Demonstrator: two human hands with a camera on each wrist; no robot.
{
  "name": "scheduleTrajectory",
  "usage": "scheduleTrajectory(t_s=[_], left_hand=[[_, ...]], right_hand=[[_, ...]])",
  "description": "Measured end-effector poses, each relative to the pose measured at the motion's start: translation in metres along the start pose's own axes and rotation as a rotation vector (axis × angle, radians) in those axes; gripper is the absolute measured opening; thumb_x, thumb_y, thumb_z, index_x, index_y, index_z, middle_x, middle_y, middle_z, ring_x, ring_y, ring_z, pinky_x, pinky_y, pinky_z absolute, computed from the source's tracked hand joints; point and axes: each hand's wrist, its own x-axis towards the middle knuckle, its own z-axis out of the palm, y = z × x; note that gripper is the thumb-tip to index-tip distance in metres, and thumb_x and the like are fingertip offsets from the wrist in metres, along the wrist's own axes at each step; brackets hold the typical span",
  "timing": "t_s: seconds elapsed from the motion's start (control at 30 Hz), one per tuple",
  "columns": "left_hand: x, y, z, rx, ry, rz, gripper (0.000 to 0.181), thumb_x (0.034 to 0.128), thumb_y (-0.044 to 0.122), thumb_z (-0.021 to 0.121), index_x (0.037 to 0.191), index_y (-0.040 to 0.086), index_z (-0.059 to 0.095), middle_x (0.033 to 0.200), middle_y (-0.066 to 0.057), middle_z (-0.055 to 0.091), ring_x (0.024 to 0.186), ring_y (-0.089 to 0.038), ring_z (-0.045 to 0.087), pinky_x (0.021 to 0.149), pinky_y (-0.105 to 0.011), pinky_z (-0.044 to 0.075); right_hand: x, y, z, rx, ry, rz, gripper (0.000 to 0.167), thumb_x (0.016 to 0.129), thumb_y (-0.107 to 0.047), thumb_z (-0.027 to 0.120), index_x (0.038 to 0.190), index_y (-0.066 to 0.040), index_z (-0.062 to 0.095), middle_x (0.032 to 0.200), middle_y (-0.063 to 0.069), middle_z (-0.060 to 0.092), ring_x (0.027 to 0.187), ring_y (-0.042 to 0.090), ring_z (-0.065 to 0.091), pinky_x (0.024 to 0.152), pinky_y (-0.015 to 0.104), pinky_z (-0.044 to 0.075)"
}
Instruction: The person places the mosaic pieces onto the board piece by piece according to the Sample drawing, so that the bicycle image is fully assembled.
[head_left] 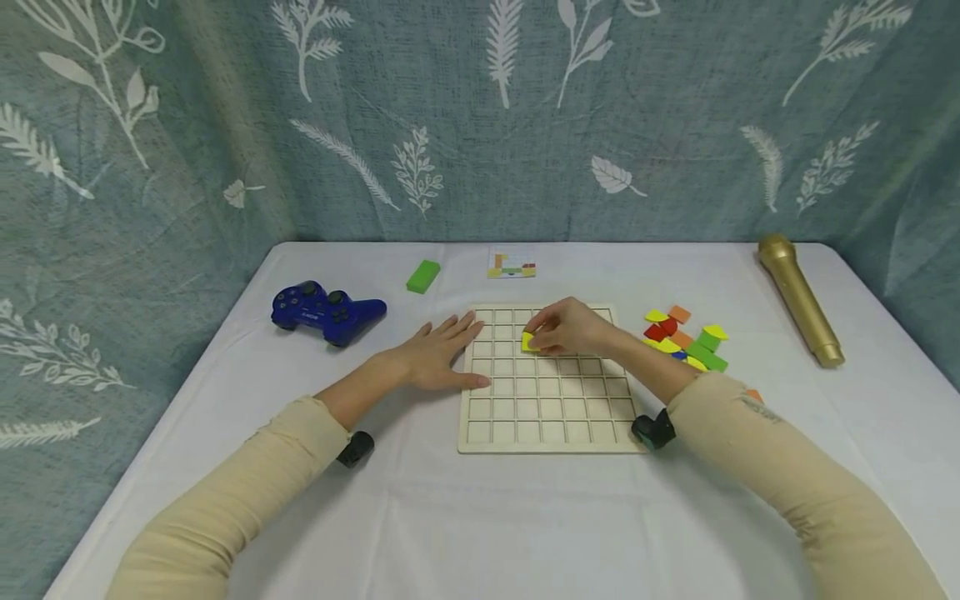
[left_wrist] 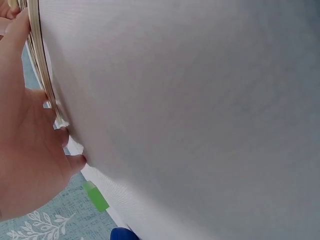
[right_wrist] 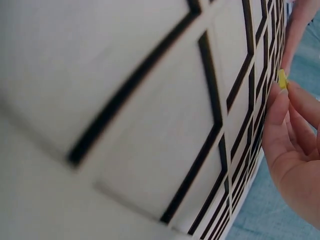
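Note:
A pale wooden grid board (head_left: 551, 433) lies on the white table. My right hand (head_left: 573, 329) pinches a small yellow block (head_left: 528, 342) over the upper left part of the board; the right wrist view shows the same yellow block (right_wrist: 282, 79) between thumb and fingertips. With fingers spread, my left hand (head_left: 435, 358) rests at the board's left edge, its fingertips and thumb touching the rim. In the left wrist view the left hand (left_wrist: 35, 140) lies along the board's side.
Loose coloured pieces (head_left: 678, 339) lie right of the board. Behind it are a small picture card (head_left: 512, 264) and a green block (head_left: 423, 277). A blue game controller (head_left: 326, 312) sits at left, a gold microphone-like cylinder (head_left: 801, 300) at far right. A patterned curtain (head_left: 480, 167) hangs behind.

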Motion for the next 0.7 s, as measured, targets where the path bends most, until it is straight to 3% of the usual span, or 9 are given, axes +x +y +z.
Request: scheduleTrajectory(t_s=[0.23, 0.4, 0.7], left_hand=[[0.0003, 0.0001, 0.0013, 0.005, 0.001, -0.002, 0.094, 0.0895, 0.066, 0.047, 0.155, 0.014, 0.003, 0.159, -0.007, -0.006, 0.143, -0.03, -0.003, 0.112, -0.053, 0.0], [-0.0004, 0.0004, 0.0006, 0.008, -0.001, -0.006, 0.095, 0.0892, 0.067, 0.046, 0.155, 0.014, 0.002, 0.158, -0.007, -0.006, 0.144, -0.029, -0.003, 0.112, -0.053, 0.0], [0.0, 0.0002, 0.0006, 0.016, -0.007, -0.012, 0.095, 0.0887, 0.068, 0.045, 0.155, 0.015, 0.001, 0.158, -0.006, -0.007, 0.144, -0.028, -0.003, 0.112, -0.053, 0.0]], right_hand=[[0.004, -0.0018, 0.0052, -0.032, 0.003, 0.009, 0.021, 0.088, -0.004, 0.068, 0.106, 0.006, 0.068, 0.083, 0.01, 0.069, 0.066, 0.017, 0.063, 0.063, 0.028, 0.053], [0.0012, -0.0041, 0.0047, -0.087, 0.019, -0.028, 0.021, 0.09, -0.006, 0.066, 0.109, 0.003, 0.067, 0.083, 0.01, 0.066, 0.067, 0.017, 0.06, 0.063, 0.028, 0.051], [0.0003, -0.0068, 0.0044, 0.002, -0.001, -0.013, 0.023, 0.094, -0.004, 0.06, 0.114, 0.006, 0.063, 0.092, 0.015, 0.068, 0.075, 0.019, 0.063, 0.067, 0.029, 0.053]])
